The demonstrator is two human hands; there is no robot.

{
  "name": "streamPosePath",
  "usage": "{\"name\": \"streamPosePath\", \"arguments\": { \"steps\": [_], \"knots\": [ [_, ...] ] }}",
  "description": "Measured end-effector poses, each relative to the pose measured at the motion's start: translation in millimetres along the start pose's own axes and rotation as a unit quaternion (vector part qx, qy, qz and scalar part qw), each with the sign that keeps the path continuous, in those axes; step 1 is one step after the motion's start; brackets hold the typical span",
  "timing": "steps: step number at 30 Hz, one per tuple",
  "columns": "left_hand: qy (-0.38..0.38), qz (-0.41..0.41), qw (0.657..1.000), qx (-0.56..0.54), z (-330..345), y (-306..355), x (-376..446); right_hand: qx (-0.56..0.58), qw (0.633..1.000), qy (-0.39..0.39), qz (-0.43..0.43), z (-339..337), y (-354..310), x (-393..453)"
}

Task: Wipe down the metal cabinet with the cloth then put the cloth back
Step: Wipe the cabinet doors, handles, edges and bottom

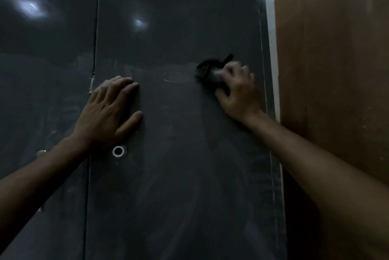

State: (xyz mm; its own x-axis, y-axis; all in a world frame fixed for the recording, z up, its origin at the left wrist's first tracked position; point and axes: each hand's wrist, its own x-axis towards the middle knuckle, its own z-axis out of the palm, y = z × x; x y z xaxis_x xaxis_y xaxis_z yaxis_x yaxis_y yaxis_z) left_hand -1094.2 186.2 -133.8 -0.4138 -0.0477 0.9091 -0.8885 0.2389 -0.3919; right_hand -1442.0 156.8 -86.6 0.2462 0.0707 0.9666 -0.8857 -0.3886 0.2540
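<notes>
head view. dim light, dark metal cabinet [179, 154] fills most of the frame; two glossy door panels, vertical seam between them running down the left third. small round silver lock [118, 151] low on the right panel, close to that seam. brown board [336, 70] stands past the cabinet's right edge, with a white strip [272, 28] between the two.

left hand [109, 110]: flat on the right panel just beside the seam, above the lock. fingers straight and spread a little, thumb out to the side; it holds nothing and looks to be bracing the door.

right hand [237, 89]: near the right edge of the same panel, about mid-height. fingers curled over a dark cloth [207, 70], pressing it to the metal. hand and cloth are motion-blurred, so exactly which fingers pinch it i cannot tell. a bunched lobe of cloth sticks out left of the fingertips, a loose tail pokes up above them.

faint smears and streaks show on the panel between the hands and lower down; wiping looks under way, not finished.

handling, as a judgement: cloth is light, soft, limp; it will bunch and slide on slick metal. best held wadded under the palm with fingertips pinning the front edge. no place for returning the cloth is in view.
</notes>
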Motion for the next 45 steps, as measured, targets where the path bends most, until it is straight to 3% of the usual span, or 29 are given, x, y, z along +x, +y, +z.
{"name": "streamPosePath", "arguments": {
  "steps": [2, 3, 4, 7, 9, 13, 15, 16, 19, 21, 25, 27, 28, 31, 33, 35, 38, 40, 43, 45],
  "knots": [
    [0.002, 0.006, 1.000, 0.000, 1, -1, -1, 0.000, 0.993, -0.053, -0.108, -6, 3, -19],
    [0.003, 0.007, 1.000, 0.000, 1, -1, -2, -0.008, 0.991, -0.055, -0.122, -10, 12, -17],
    [0.003, 0.005, 1.000, -0.001, 1, -1, -2, -0.013, 0.994, -0.044, -0.097, -14, 20, -10],
    [0.001, -0.008, 1.000, -0.006, 2, -1, -3, -0.013, 0.994, 0.027, 0.103, -12, 28, 27],
    [0.003, -0.004, 1.000, -0.012, 2, -1, -3, -0.028, 0.988, 0.045, 0.148, -4, 5, 34],
    [0.016, 0.006, 1.000, -0.012, 2, -3, -5, -0.001, 0.994, -0.039, -0.098, 4, -22, -4],
    [0.022, 0.003, 1.000, -0.014, 4, -4, -5, -0.015, 0.989, -0.048, -0.136, -4, -7, -6],
    [0.025, 0.001, 1.000, -0.016, 4, -4, -5, -0.021, 0.995, -0.025, -0.097, -7, 2, 2],
    [0.030, -0.007, 0.999, -0.020, 5, -5, -6, -0.019, 0.990, 0.061, 0.129, -2, 6, 36],
    [0.036, -0.011, 0.999, -0.024, 5, -5, -7, -0.023, 0.984, 0.069, 0.163, 9, -23, 42],
    [0.049, -0.026, 0.998, -0.030, 5, -7, -8, 0.001, 0.996, -0.018, -0.093, 18, -54, 6],
    [0.046, -0.030, 0.998, -0.032, 5, -7, -8, -0.002, 0.989, -0.043, -0.139, 9, -39, 3],
    [0.045, -0.032, 0.998, -0.033, 5, -6, -8, -0.006, 0.993, -0.035, -0.113, 5, -31, 9],
    [0.048, -0.031, 0.998, -0.032, 5, -6, -8, -0.009, 0.997, 0.034, 0.069, 9, -29, 40],
    [0.050, -0.028, 0.998, -0.031, 5, -7, -8, -0.006, 0.993, 0.046, 0.107, 18, -53, 45],
    [0.053, -0.028, 0.998, -0.032, 5, -7, -9, 0.010, 1.000, 0.005, -0.009, 24, -76, 28],
    [0.058, -0.032, 0.997, -0.040, 6, -8, -10, 0.013, 0.979, -0.063, -0.191, 19, -71, -6],
    [0.060, -0.037, 0.996, -0.045, 7, -8, -10, 0.008, 0.991, -0.032, -0.131, 14, -55, 5],
    [0.069, -0.050, 0.995, -0.057, 8, -7, -11, 0.012, 0.993, 0.052, 0.102, 20, -58, 40],
    [0.074, -0.054, 0.994, -0.067, 7, -8, -12, -0.001, 0.992, 0.062, 0.109, 30, -84, 44]
  ]
}}
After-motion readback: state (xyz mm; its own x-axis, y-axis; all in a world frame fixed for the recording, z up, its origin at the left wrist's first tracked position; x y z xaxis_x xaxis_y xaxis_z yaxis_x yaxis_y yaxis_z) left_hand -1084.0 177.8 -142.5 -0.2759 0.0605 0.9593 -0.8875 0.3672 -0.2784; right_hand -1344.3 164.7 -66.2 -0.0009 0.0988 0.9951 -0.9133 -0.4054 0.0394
